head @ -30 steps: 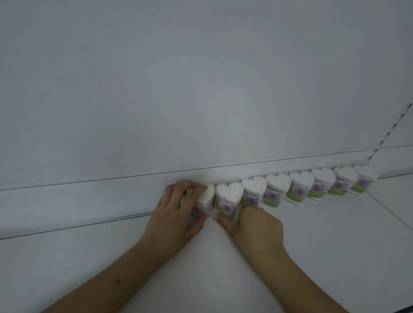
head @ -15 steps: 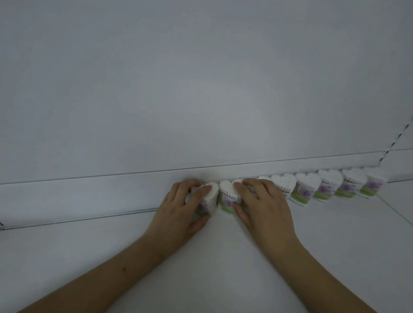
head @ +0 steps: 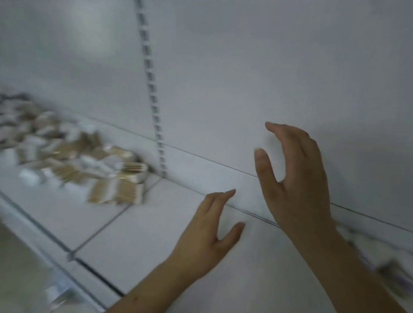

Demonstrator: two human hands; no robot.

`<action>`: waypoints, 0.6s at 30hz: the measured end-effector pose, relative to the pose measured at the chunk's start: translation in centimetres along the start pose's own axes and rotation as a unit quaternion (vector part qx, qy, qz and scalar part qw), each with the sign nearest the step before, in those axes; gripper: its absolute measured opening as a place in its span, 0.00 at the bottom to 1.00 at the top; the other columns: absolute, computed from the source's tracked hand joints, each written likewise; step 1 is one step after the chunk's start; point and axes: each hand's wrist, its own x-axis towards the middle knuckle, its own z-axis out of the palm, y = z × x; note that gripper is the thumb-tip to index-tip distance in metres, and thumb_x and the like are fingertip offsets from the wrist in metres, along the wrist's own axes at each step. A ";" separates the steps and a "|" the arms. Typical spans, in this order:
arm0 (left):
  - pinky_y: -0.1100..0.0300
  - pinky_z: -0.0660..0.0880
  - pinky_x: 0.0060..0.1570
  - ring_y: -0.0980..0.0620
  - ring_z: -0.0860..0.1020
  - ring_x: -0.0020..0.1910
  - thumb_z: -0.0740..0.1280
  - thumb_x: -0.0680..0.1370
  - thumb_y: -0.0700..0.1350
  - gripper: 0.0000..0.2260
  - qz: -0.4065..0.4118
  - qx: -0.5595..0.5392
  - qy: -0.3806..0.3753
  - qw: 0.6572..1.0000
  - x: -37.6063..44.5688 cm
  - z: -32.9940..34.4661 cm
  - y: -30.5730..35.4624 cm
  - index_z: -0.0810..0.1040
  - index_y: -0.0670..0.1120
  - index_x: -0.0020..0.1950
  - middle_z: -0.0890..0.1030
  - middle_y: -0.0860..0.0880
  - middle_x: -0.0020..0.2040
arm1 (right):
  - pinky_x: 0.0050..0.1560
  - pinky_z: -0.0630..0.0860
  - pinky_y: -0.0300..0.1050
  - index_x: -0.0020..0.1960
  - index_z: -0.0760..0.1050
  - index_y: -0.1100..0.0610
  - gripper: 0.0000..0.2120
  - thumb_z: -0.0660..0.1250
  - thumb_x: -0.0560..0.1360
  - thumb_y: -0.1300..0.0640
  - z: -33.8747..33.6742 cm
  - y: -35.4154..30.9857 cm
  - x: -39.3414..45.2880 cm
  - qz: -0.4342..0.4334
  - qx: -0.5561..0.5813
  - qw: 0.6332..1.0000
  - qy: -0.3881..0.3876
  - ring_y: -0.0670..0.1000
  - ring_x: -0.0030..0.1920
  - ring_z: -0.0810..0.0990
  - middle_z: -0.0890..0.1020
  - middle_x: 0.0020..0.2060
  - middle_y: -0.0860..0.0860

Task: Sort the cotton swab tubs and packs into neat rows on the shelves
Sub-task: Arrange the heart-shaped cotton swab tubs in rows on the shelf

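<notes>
Head view: blurred throughout, edges smeared, fine detail lost.
Left hand (head: 208, 234): nearest, at about 6 o'clock; fingers loosely spread and holding nothing, palm facing the shelf (head: 142, 238). Its low, flat pose seems ready for a reach toward the packs.
Right hand (head: 296, 180): higher, at about 3 o'clock; thumb and fingers curved apart in an open C with nothing between them, probably shaped for the next pick.
Swab tubs (head: 396, 273): at 4 o'clock behind the right forearm, along the back panel (head: 259, 73); mostly hidden and smeared, so count and alignment cannot be told.
Cotton swab packs (head: 73, 161): farthest, at 9 o'clock, a loose jumbled heap well apart from both hands, apparently awaiting sorting; labels unreadable.
Upright rail (head: 153, 95): divides the bays; packs lie left of it.
</notes>
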 end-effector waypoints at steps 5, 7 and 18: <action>0.60 0.72 0.64 0.63 0.68 0.70 0.60 0.80 0.60 0.25 -0.081 0.016 0.089 0.993 -2.3 -8.0 -4.7 0.64 0.55 0.76 0.69 0.61 0.69 | 0.64 0.60 0.27 0.71 0.71 0.52 0.23 0.55 0.81 0.42 8.8 -7.3 2.6 -0.051 0.097 0.991 -0.081 0.43 0.67 0.70 0.75 0.66 0.45; 0.60 0.72 0.65 0.62 0.68 0.70 0.60 0.80 0.60 0.25 -0.096 0.008 0.121 0.988 -2.7 -11.8 -7.1 0.65 0.55 0.75 0.70 0.61 0.69 | 0.64 0.60 0.26 0.71 0.70 0.52 0.24 0.54 0.81 0.40 12.5 -10.6 3.6 -0.066 0.117 0.986 -0.096 0.43 0.67 0.70 0.75 0.66 0.45; 0.60 0.73 0.62 0.61 0.72 0.65 0.64 0.81 0.52 0.19 -0.156 -0.014 0.204 0.966 -5.3 -32.7 -23.6 0.69 0.55 0.72 0.71 0.61 0.63 | 0.65 0.59 0.36 0.74 0.67 0.51 0.25 0.53 0.83 0.40 34.6 -29.3 13.5 -0.120 0.121 0.973 -0.156 0.48 0.70 0.67 0.72 0.69 0.47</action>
